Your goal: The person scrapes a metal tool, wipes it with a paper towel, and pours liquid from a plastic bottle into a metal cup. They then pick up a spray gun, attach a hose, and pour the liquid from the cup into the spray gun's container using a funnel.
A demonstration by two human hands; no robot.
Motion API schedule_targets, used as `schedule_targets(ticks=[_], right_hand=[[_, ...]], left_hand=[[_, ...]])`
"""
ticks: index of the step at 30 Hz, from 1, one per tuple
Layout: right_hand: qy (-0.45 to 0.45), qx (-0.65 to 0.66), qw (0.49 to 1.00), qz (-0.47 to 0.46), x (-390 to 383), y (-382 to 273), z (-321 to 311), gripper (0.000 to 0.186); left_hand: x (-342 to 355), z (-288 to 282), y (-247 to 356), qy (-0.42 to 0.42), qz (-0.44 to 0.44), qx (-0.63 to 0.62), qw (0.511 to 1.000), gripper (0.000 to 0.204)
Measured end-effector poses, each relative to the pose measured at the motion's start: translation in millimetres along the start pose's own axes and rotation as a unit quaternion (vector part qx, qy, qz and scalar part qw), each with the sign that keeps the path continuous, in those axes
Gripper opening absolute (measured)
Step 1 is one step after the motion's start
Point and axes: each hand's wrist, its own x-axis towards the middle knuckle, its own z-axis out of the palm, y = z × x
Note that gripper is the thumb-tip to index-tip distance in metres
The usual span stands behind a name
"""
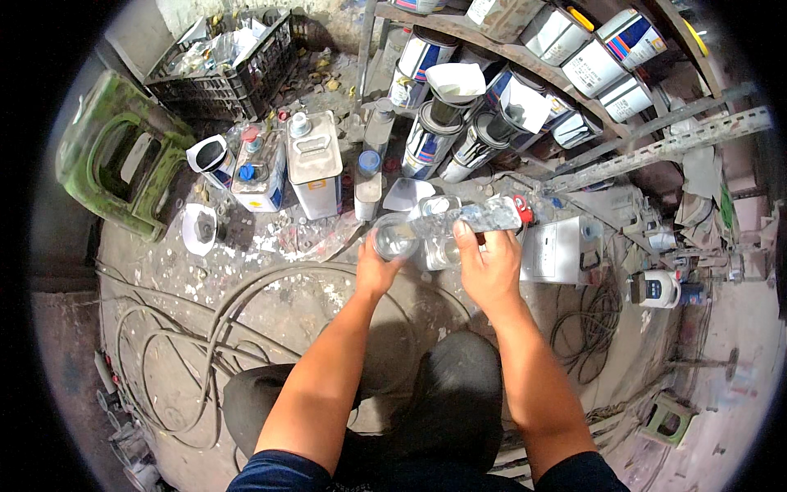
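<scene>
In front of my knees, both hands are raised with clear plastic things. My right hand [492, 266] grips a clear plastic bottle [484, 216] that lies nearly level, its red cap [522, 210] pointing right. The fingers of my left hand [376, 269] are wrapped round a clear, round, cup-like piece [397, 235] at the bottle's left end; whether it is a separate cup or the bottle's base I cannot tell. Behind them stand a metal can [315, 164] with a white cap, a can with a blue cap [370, 161] and a white-and-blue can [259, 187].
A hose [215, 361] coils over the floor at left, a dark cable [586, 328] at right. A green stool [123, 152] lies tipped at far left near a black crate [221, 90]. Paint tins [428, 139] crowd a metal rack. A silver can [557, 248] stands beside my right hand.
</scene>
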Motion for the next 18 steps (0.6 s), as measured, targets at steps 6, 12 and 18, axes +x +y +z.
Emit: schedule_targets(ticks=[6, 12, 18], right_hand=[[-0.019, -0.024, 0.999, 0.018, -18.0, 12.9, 14.6, 0.024], [-0.020, -0.015, 1.000, 0.004, -0.8, 10.7, 3.4, 0.021], [0.022, -0.006, 1.000, 0.007, -14.5, 5.0, 15.8, 0.019]], left_hand=[[3.8, 4.9, 5.6, -0.020, 0.001, 0.006, 1.000, 0.084], [2.2, 1.9, 1.6, -0.025, -0.011, 0.007, 1.000, 0.085], [2.0, 4.5, -0.8, -0.017, 0.002, 0.010, 1.000, 0.088]])
